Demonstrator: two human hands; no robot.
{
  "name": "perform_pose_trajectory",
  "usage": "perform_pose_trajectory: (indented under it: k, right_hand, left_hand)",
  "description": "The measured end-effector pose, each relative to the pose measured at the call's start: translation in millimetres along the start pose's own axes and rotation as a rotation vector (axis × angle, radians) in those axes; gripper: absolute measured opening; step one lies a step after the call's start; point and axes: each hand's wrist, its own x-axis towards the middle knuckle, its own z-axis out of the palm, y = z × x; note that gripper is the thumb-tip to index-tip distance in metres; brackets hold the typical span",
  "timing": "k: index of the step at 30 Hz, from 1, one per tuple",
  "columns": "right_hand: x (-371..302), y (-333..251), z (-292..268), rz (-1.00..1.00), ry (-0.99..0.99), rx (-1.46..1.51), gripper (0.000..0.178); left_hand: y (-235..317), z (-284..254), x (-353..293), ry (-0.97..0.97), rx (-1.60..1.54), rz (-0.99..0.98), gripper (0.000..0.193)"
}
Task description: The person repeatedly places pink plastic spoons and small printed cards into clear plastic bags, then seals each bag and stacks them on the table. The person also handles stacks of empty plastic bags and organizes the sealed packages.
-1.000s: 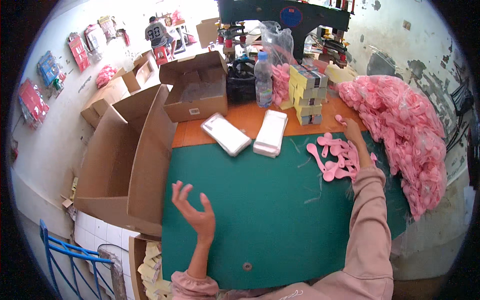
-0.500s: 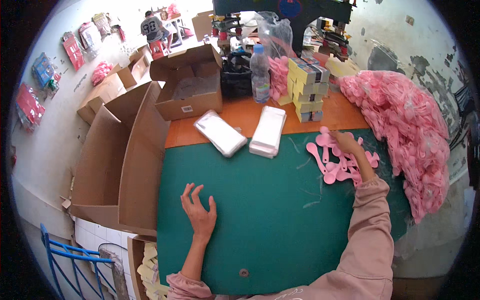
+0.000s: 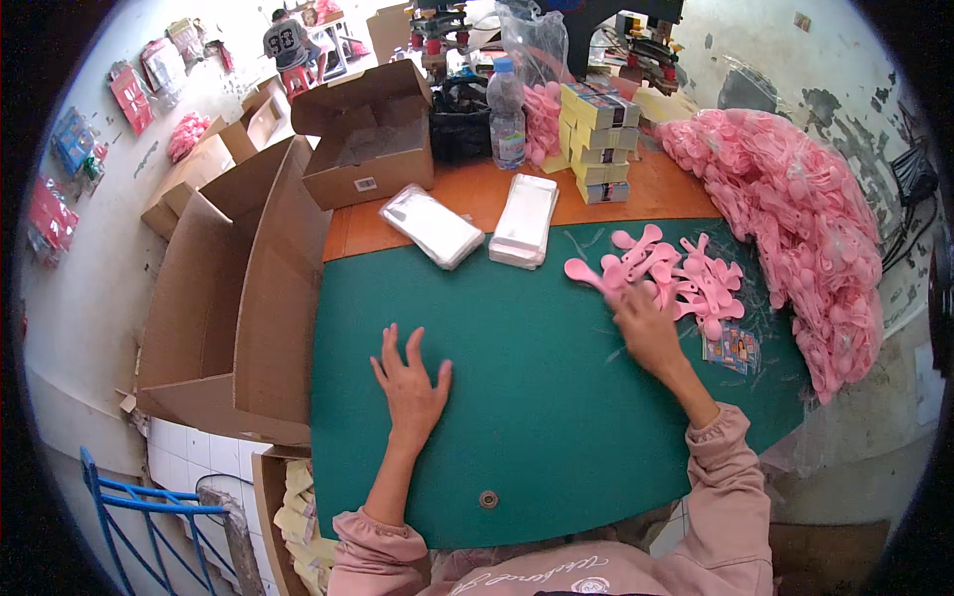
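Pink plastic spoons (image 3: 686,268) lie in a loose heap on the right part of the green table mat (image 3: 497,368). At the heap's near left edge is my right hand (image 3: 646,330), its fingertips by the handle of the leftmost spoon (image 3: 584,273); the fingers are slightly blurred, and whether they grip that handle cannot be made out. My left hand (image 3: 410,385) is over the left half of the mat, fingers spread and holding nothing. Several small printed cards (image 3: 730,350) lie just below the heap, right of my right hand.
Two stacks of clear plastic sleeves (image 3: 432,226) (image 3: 523,221) lie at the mat's far edge. Behind stand a water bottle (image 3: 507,114) and yellow card bundles (image 3: 599,139). A big bag of pink spoons (image 3: 795,238) borders the right, cardboard boxes (image 3: 214,288) the left. A person (image 3: 286,45) sits far back.
My right hand has come back toward me and left, from the heap's far side to its near left edge. Cards below the heap now show. My left hand has shifted slightly; the view has tilted.
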Motion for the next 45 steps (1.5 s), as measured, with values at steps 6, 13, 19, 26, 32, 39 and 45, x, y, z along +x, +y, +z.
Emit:
perform_pose_trajectory:
  k: [6,13,19,26,32,39,45]
  right_hand:
    - [2.7,-29.1,-1.3,0.063,0.360,-0.016,0.029]
    - [-10.2,-18.4,1.0,0.054,0.373,0.334,0.033]
    - [-12.3,-10.9,5.8,0.238,0.368,0.473,0.025]
    - [-11.6,-12.6,-1.8,0.184,0.455,0.449,0.021]
    - [-8.6,-12.5,-6.5,0.180,0.532,0.454,0.023]
    - [-1.3,60.7,-36.2,0.155,-0.010,0.629,0.019]
    - [31.5,128.6,-68.1,0.310,-0.190,0.780,0.028]
  left_hand:
    - [3.5,-7.9,-16.7,-0.303,0.287,-0.018,0.070]
    - [5.1,-11.5,-20.1,-0.329,0.296,0.011,0.070]
    - [9.3,-12.8,-21.6,-0.341,0.306,0.000,0.070]
    - [11.2,-17.3,-28.9,-0.345,0.287,0.015,0.068]
    - [6.5,-14.5,-30.9,-0.292,0.298,0.053,0.067]
    - [6.3,-11.4,-33.1,-0.310,0.292,0.041,0.067]
    - [7.1,-10.4,-33.2,-0.319,0.278,0.043,0.067]
